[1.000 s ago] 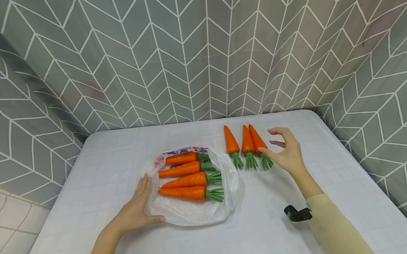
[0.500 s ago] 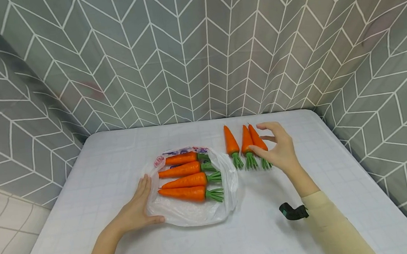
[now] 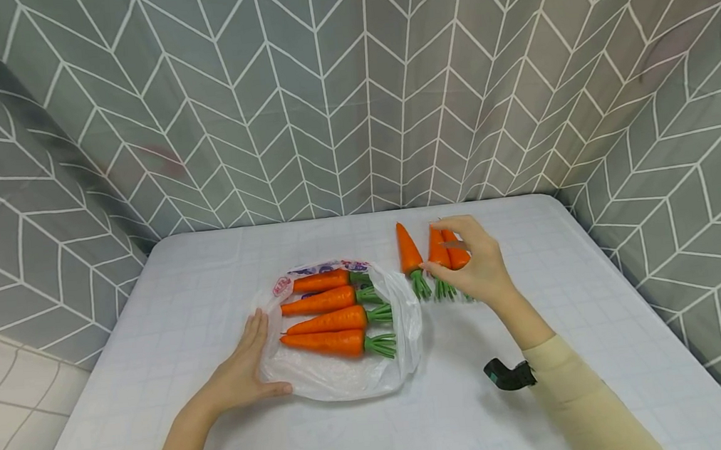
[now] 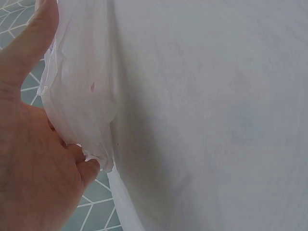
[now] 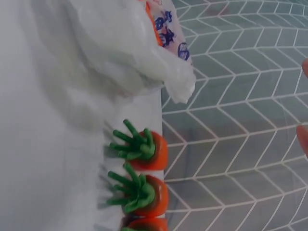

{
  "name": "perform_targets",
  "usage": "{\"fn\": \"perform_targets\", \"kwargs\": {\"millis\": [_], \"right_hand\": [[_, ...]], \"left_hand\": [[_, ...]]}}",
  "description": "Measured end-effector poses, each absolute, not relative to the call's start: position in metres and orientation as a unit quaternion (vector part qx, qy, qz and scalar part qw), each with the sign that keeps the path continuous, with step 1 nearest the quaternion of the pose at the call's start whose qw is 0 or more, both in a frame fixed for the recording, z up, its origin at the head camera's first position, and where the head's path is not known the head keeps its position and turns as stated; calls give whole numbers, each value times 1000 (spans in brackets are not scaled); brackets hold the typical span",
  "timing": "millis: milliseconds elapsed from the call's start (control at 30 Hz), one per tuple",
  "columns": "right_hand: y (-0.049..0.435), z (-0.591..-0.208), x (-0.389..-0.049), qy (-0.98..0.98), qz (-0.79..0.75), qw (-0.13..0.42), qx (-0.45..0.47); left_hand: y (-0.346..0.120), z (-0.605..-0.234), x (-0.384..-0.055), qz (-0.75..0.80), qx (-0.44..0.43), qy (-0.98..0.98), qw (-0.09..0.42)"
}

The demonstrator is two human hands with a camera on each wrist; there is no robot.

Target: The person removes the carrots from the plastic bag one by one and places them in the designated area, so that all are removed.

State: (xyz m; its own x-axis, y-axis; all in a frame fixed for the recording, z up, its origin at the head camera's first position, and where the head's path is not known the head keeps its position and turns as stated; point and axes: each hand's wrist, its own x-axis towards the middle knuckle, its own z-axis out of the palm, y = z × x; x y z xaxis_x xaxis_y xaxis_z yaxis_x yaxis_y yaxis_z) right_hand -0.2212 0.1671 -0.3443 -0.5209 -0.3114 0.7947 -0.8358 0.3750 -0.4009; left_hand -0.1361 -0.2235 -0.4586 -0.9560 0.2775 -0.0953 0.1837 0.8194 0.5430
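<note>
In the head view, a white plastic bag lies with its mouth folded open and several carrots inside, green stalks to the right. My left hand rests against its left side, thumb and fingers spread. The left wrist view shows the bag bunched along that hand. To the right of the bag lie three loose carrots. My right hand hovers over the middle carrot and the right carrot, thumb and fingers apart, thumb tip near the left carrot. Its fingers barely show in the right wrist view.
A white cloth covers the table, whose far edge meets a grey curtain with a white zigzag pattern. More curtain hangs on both sides. Each wrist carries a black camera mount.
My right hand has moved left across the loose carrots, from the right one toward the left one, fingers still apart. The left hand, bag and carrots have stayed in place.
</note>
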Motion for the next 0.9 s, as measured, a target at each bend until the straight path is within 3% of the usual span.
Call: {"fn": "perform_targets", "kwargs": {"millis": [233,567,900], "right_hand": [[152,-345,-225,-752,407,320,407],[136,-369,-242,-747,443,258,424],[119,-370,-238,-739,432,246,455]], "left_hand": [[-223,-459,-136,277,117,949,89],[-223,-461,-136,278,116,950,88],[-222,-459,-136,275,116,950,88]]}}
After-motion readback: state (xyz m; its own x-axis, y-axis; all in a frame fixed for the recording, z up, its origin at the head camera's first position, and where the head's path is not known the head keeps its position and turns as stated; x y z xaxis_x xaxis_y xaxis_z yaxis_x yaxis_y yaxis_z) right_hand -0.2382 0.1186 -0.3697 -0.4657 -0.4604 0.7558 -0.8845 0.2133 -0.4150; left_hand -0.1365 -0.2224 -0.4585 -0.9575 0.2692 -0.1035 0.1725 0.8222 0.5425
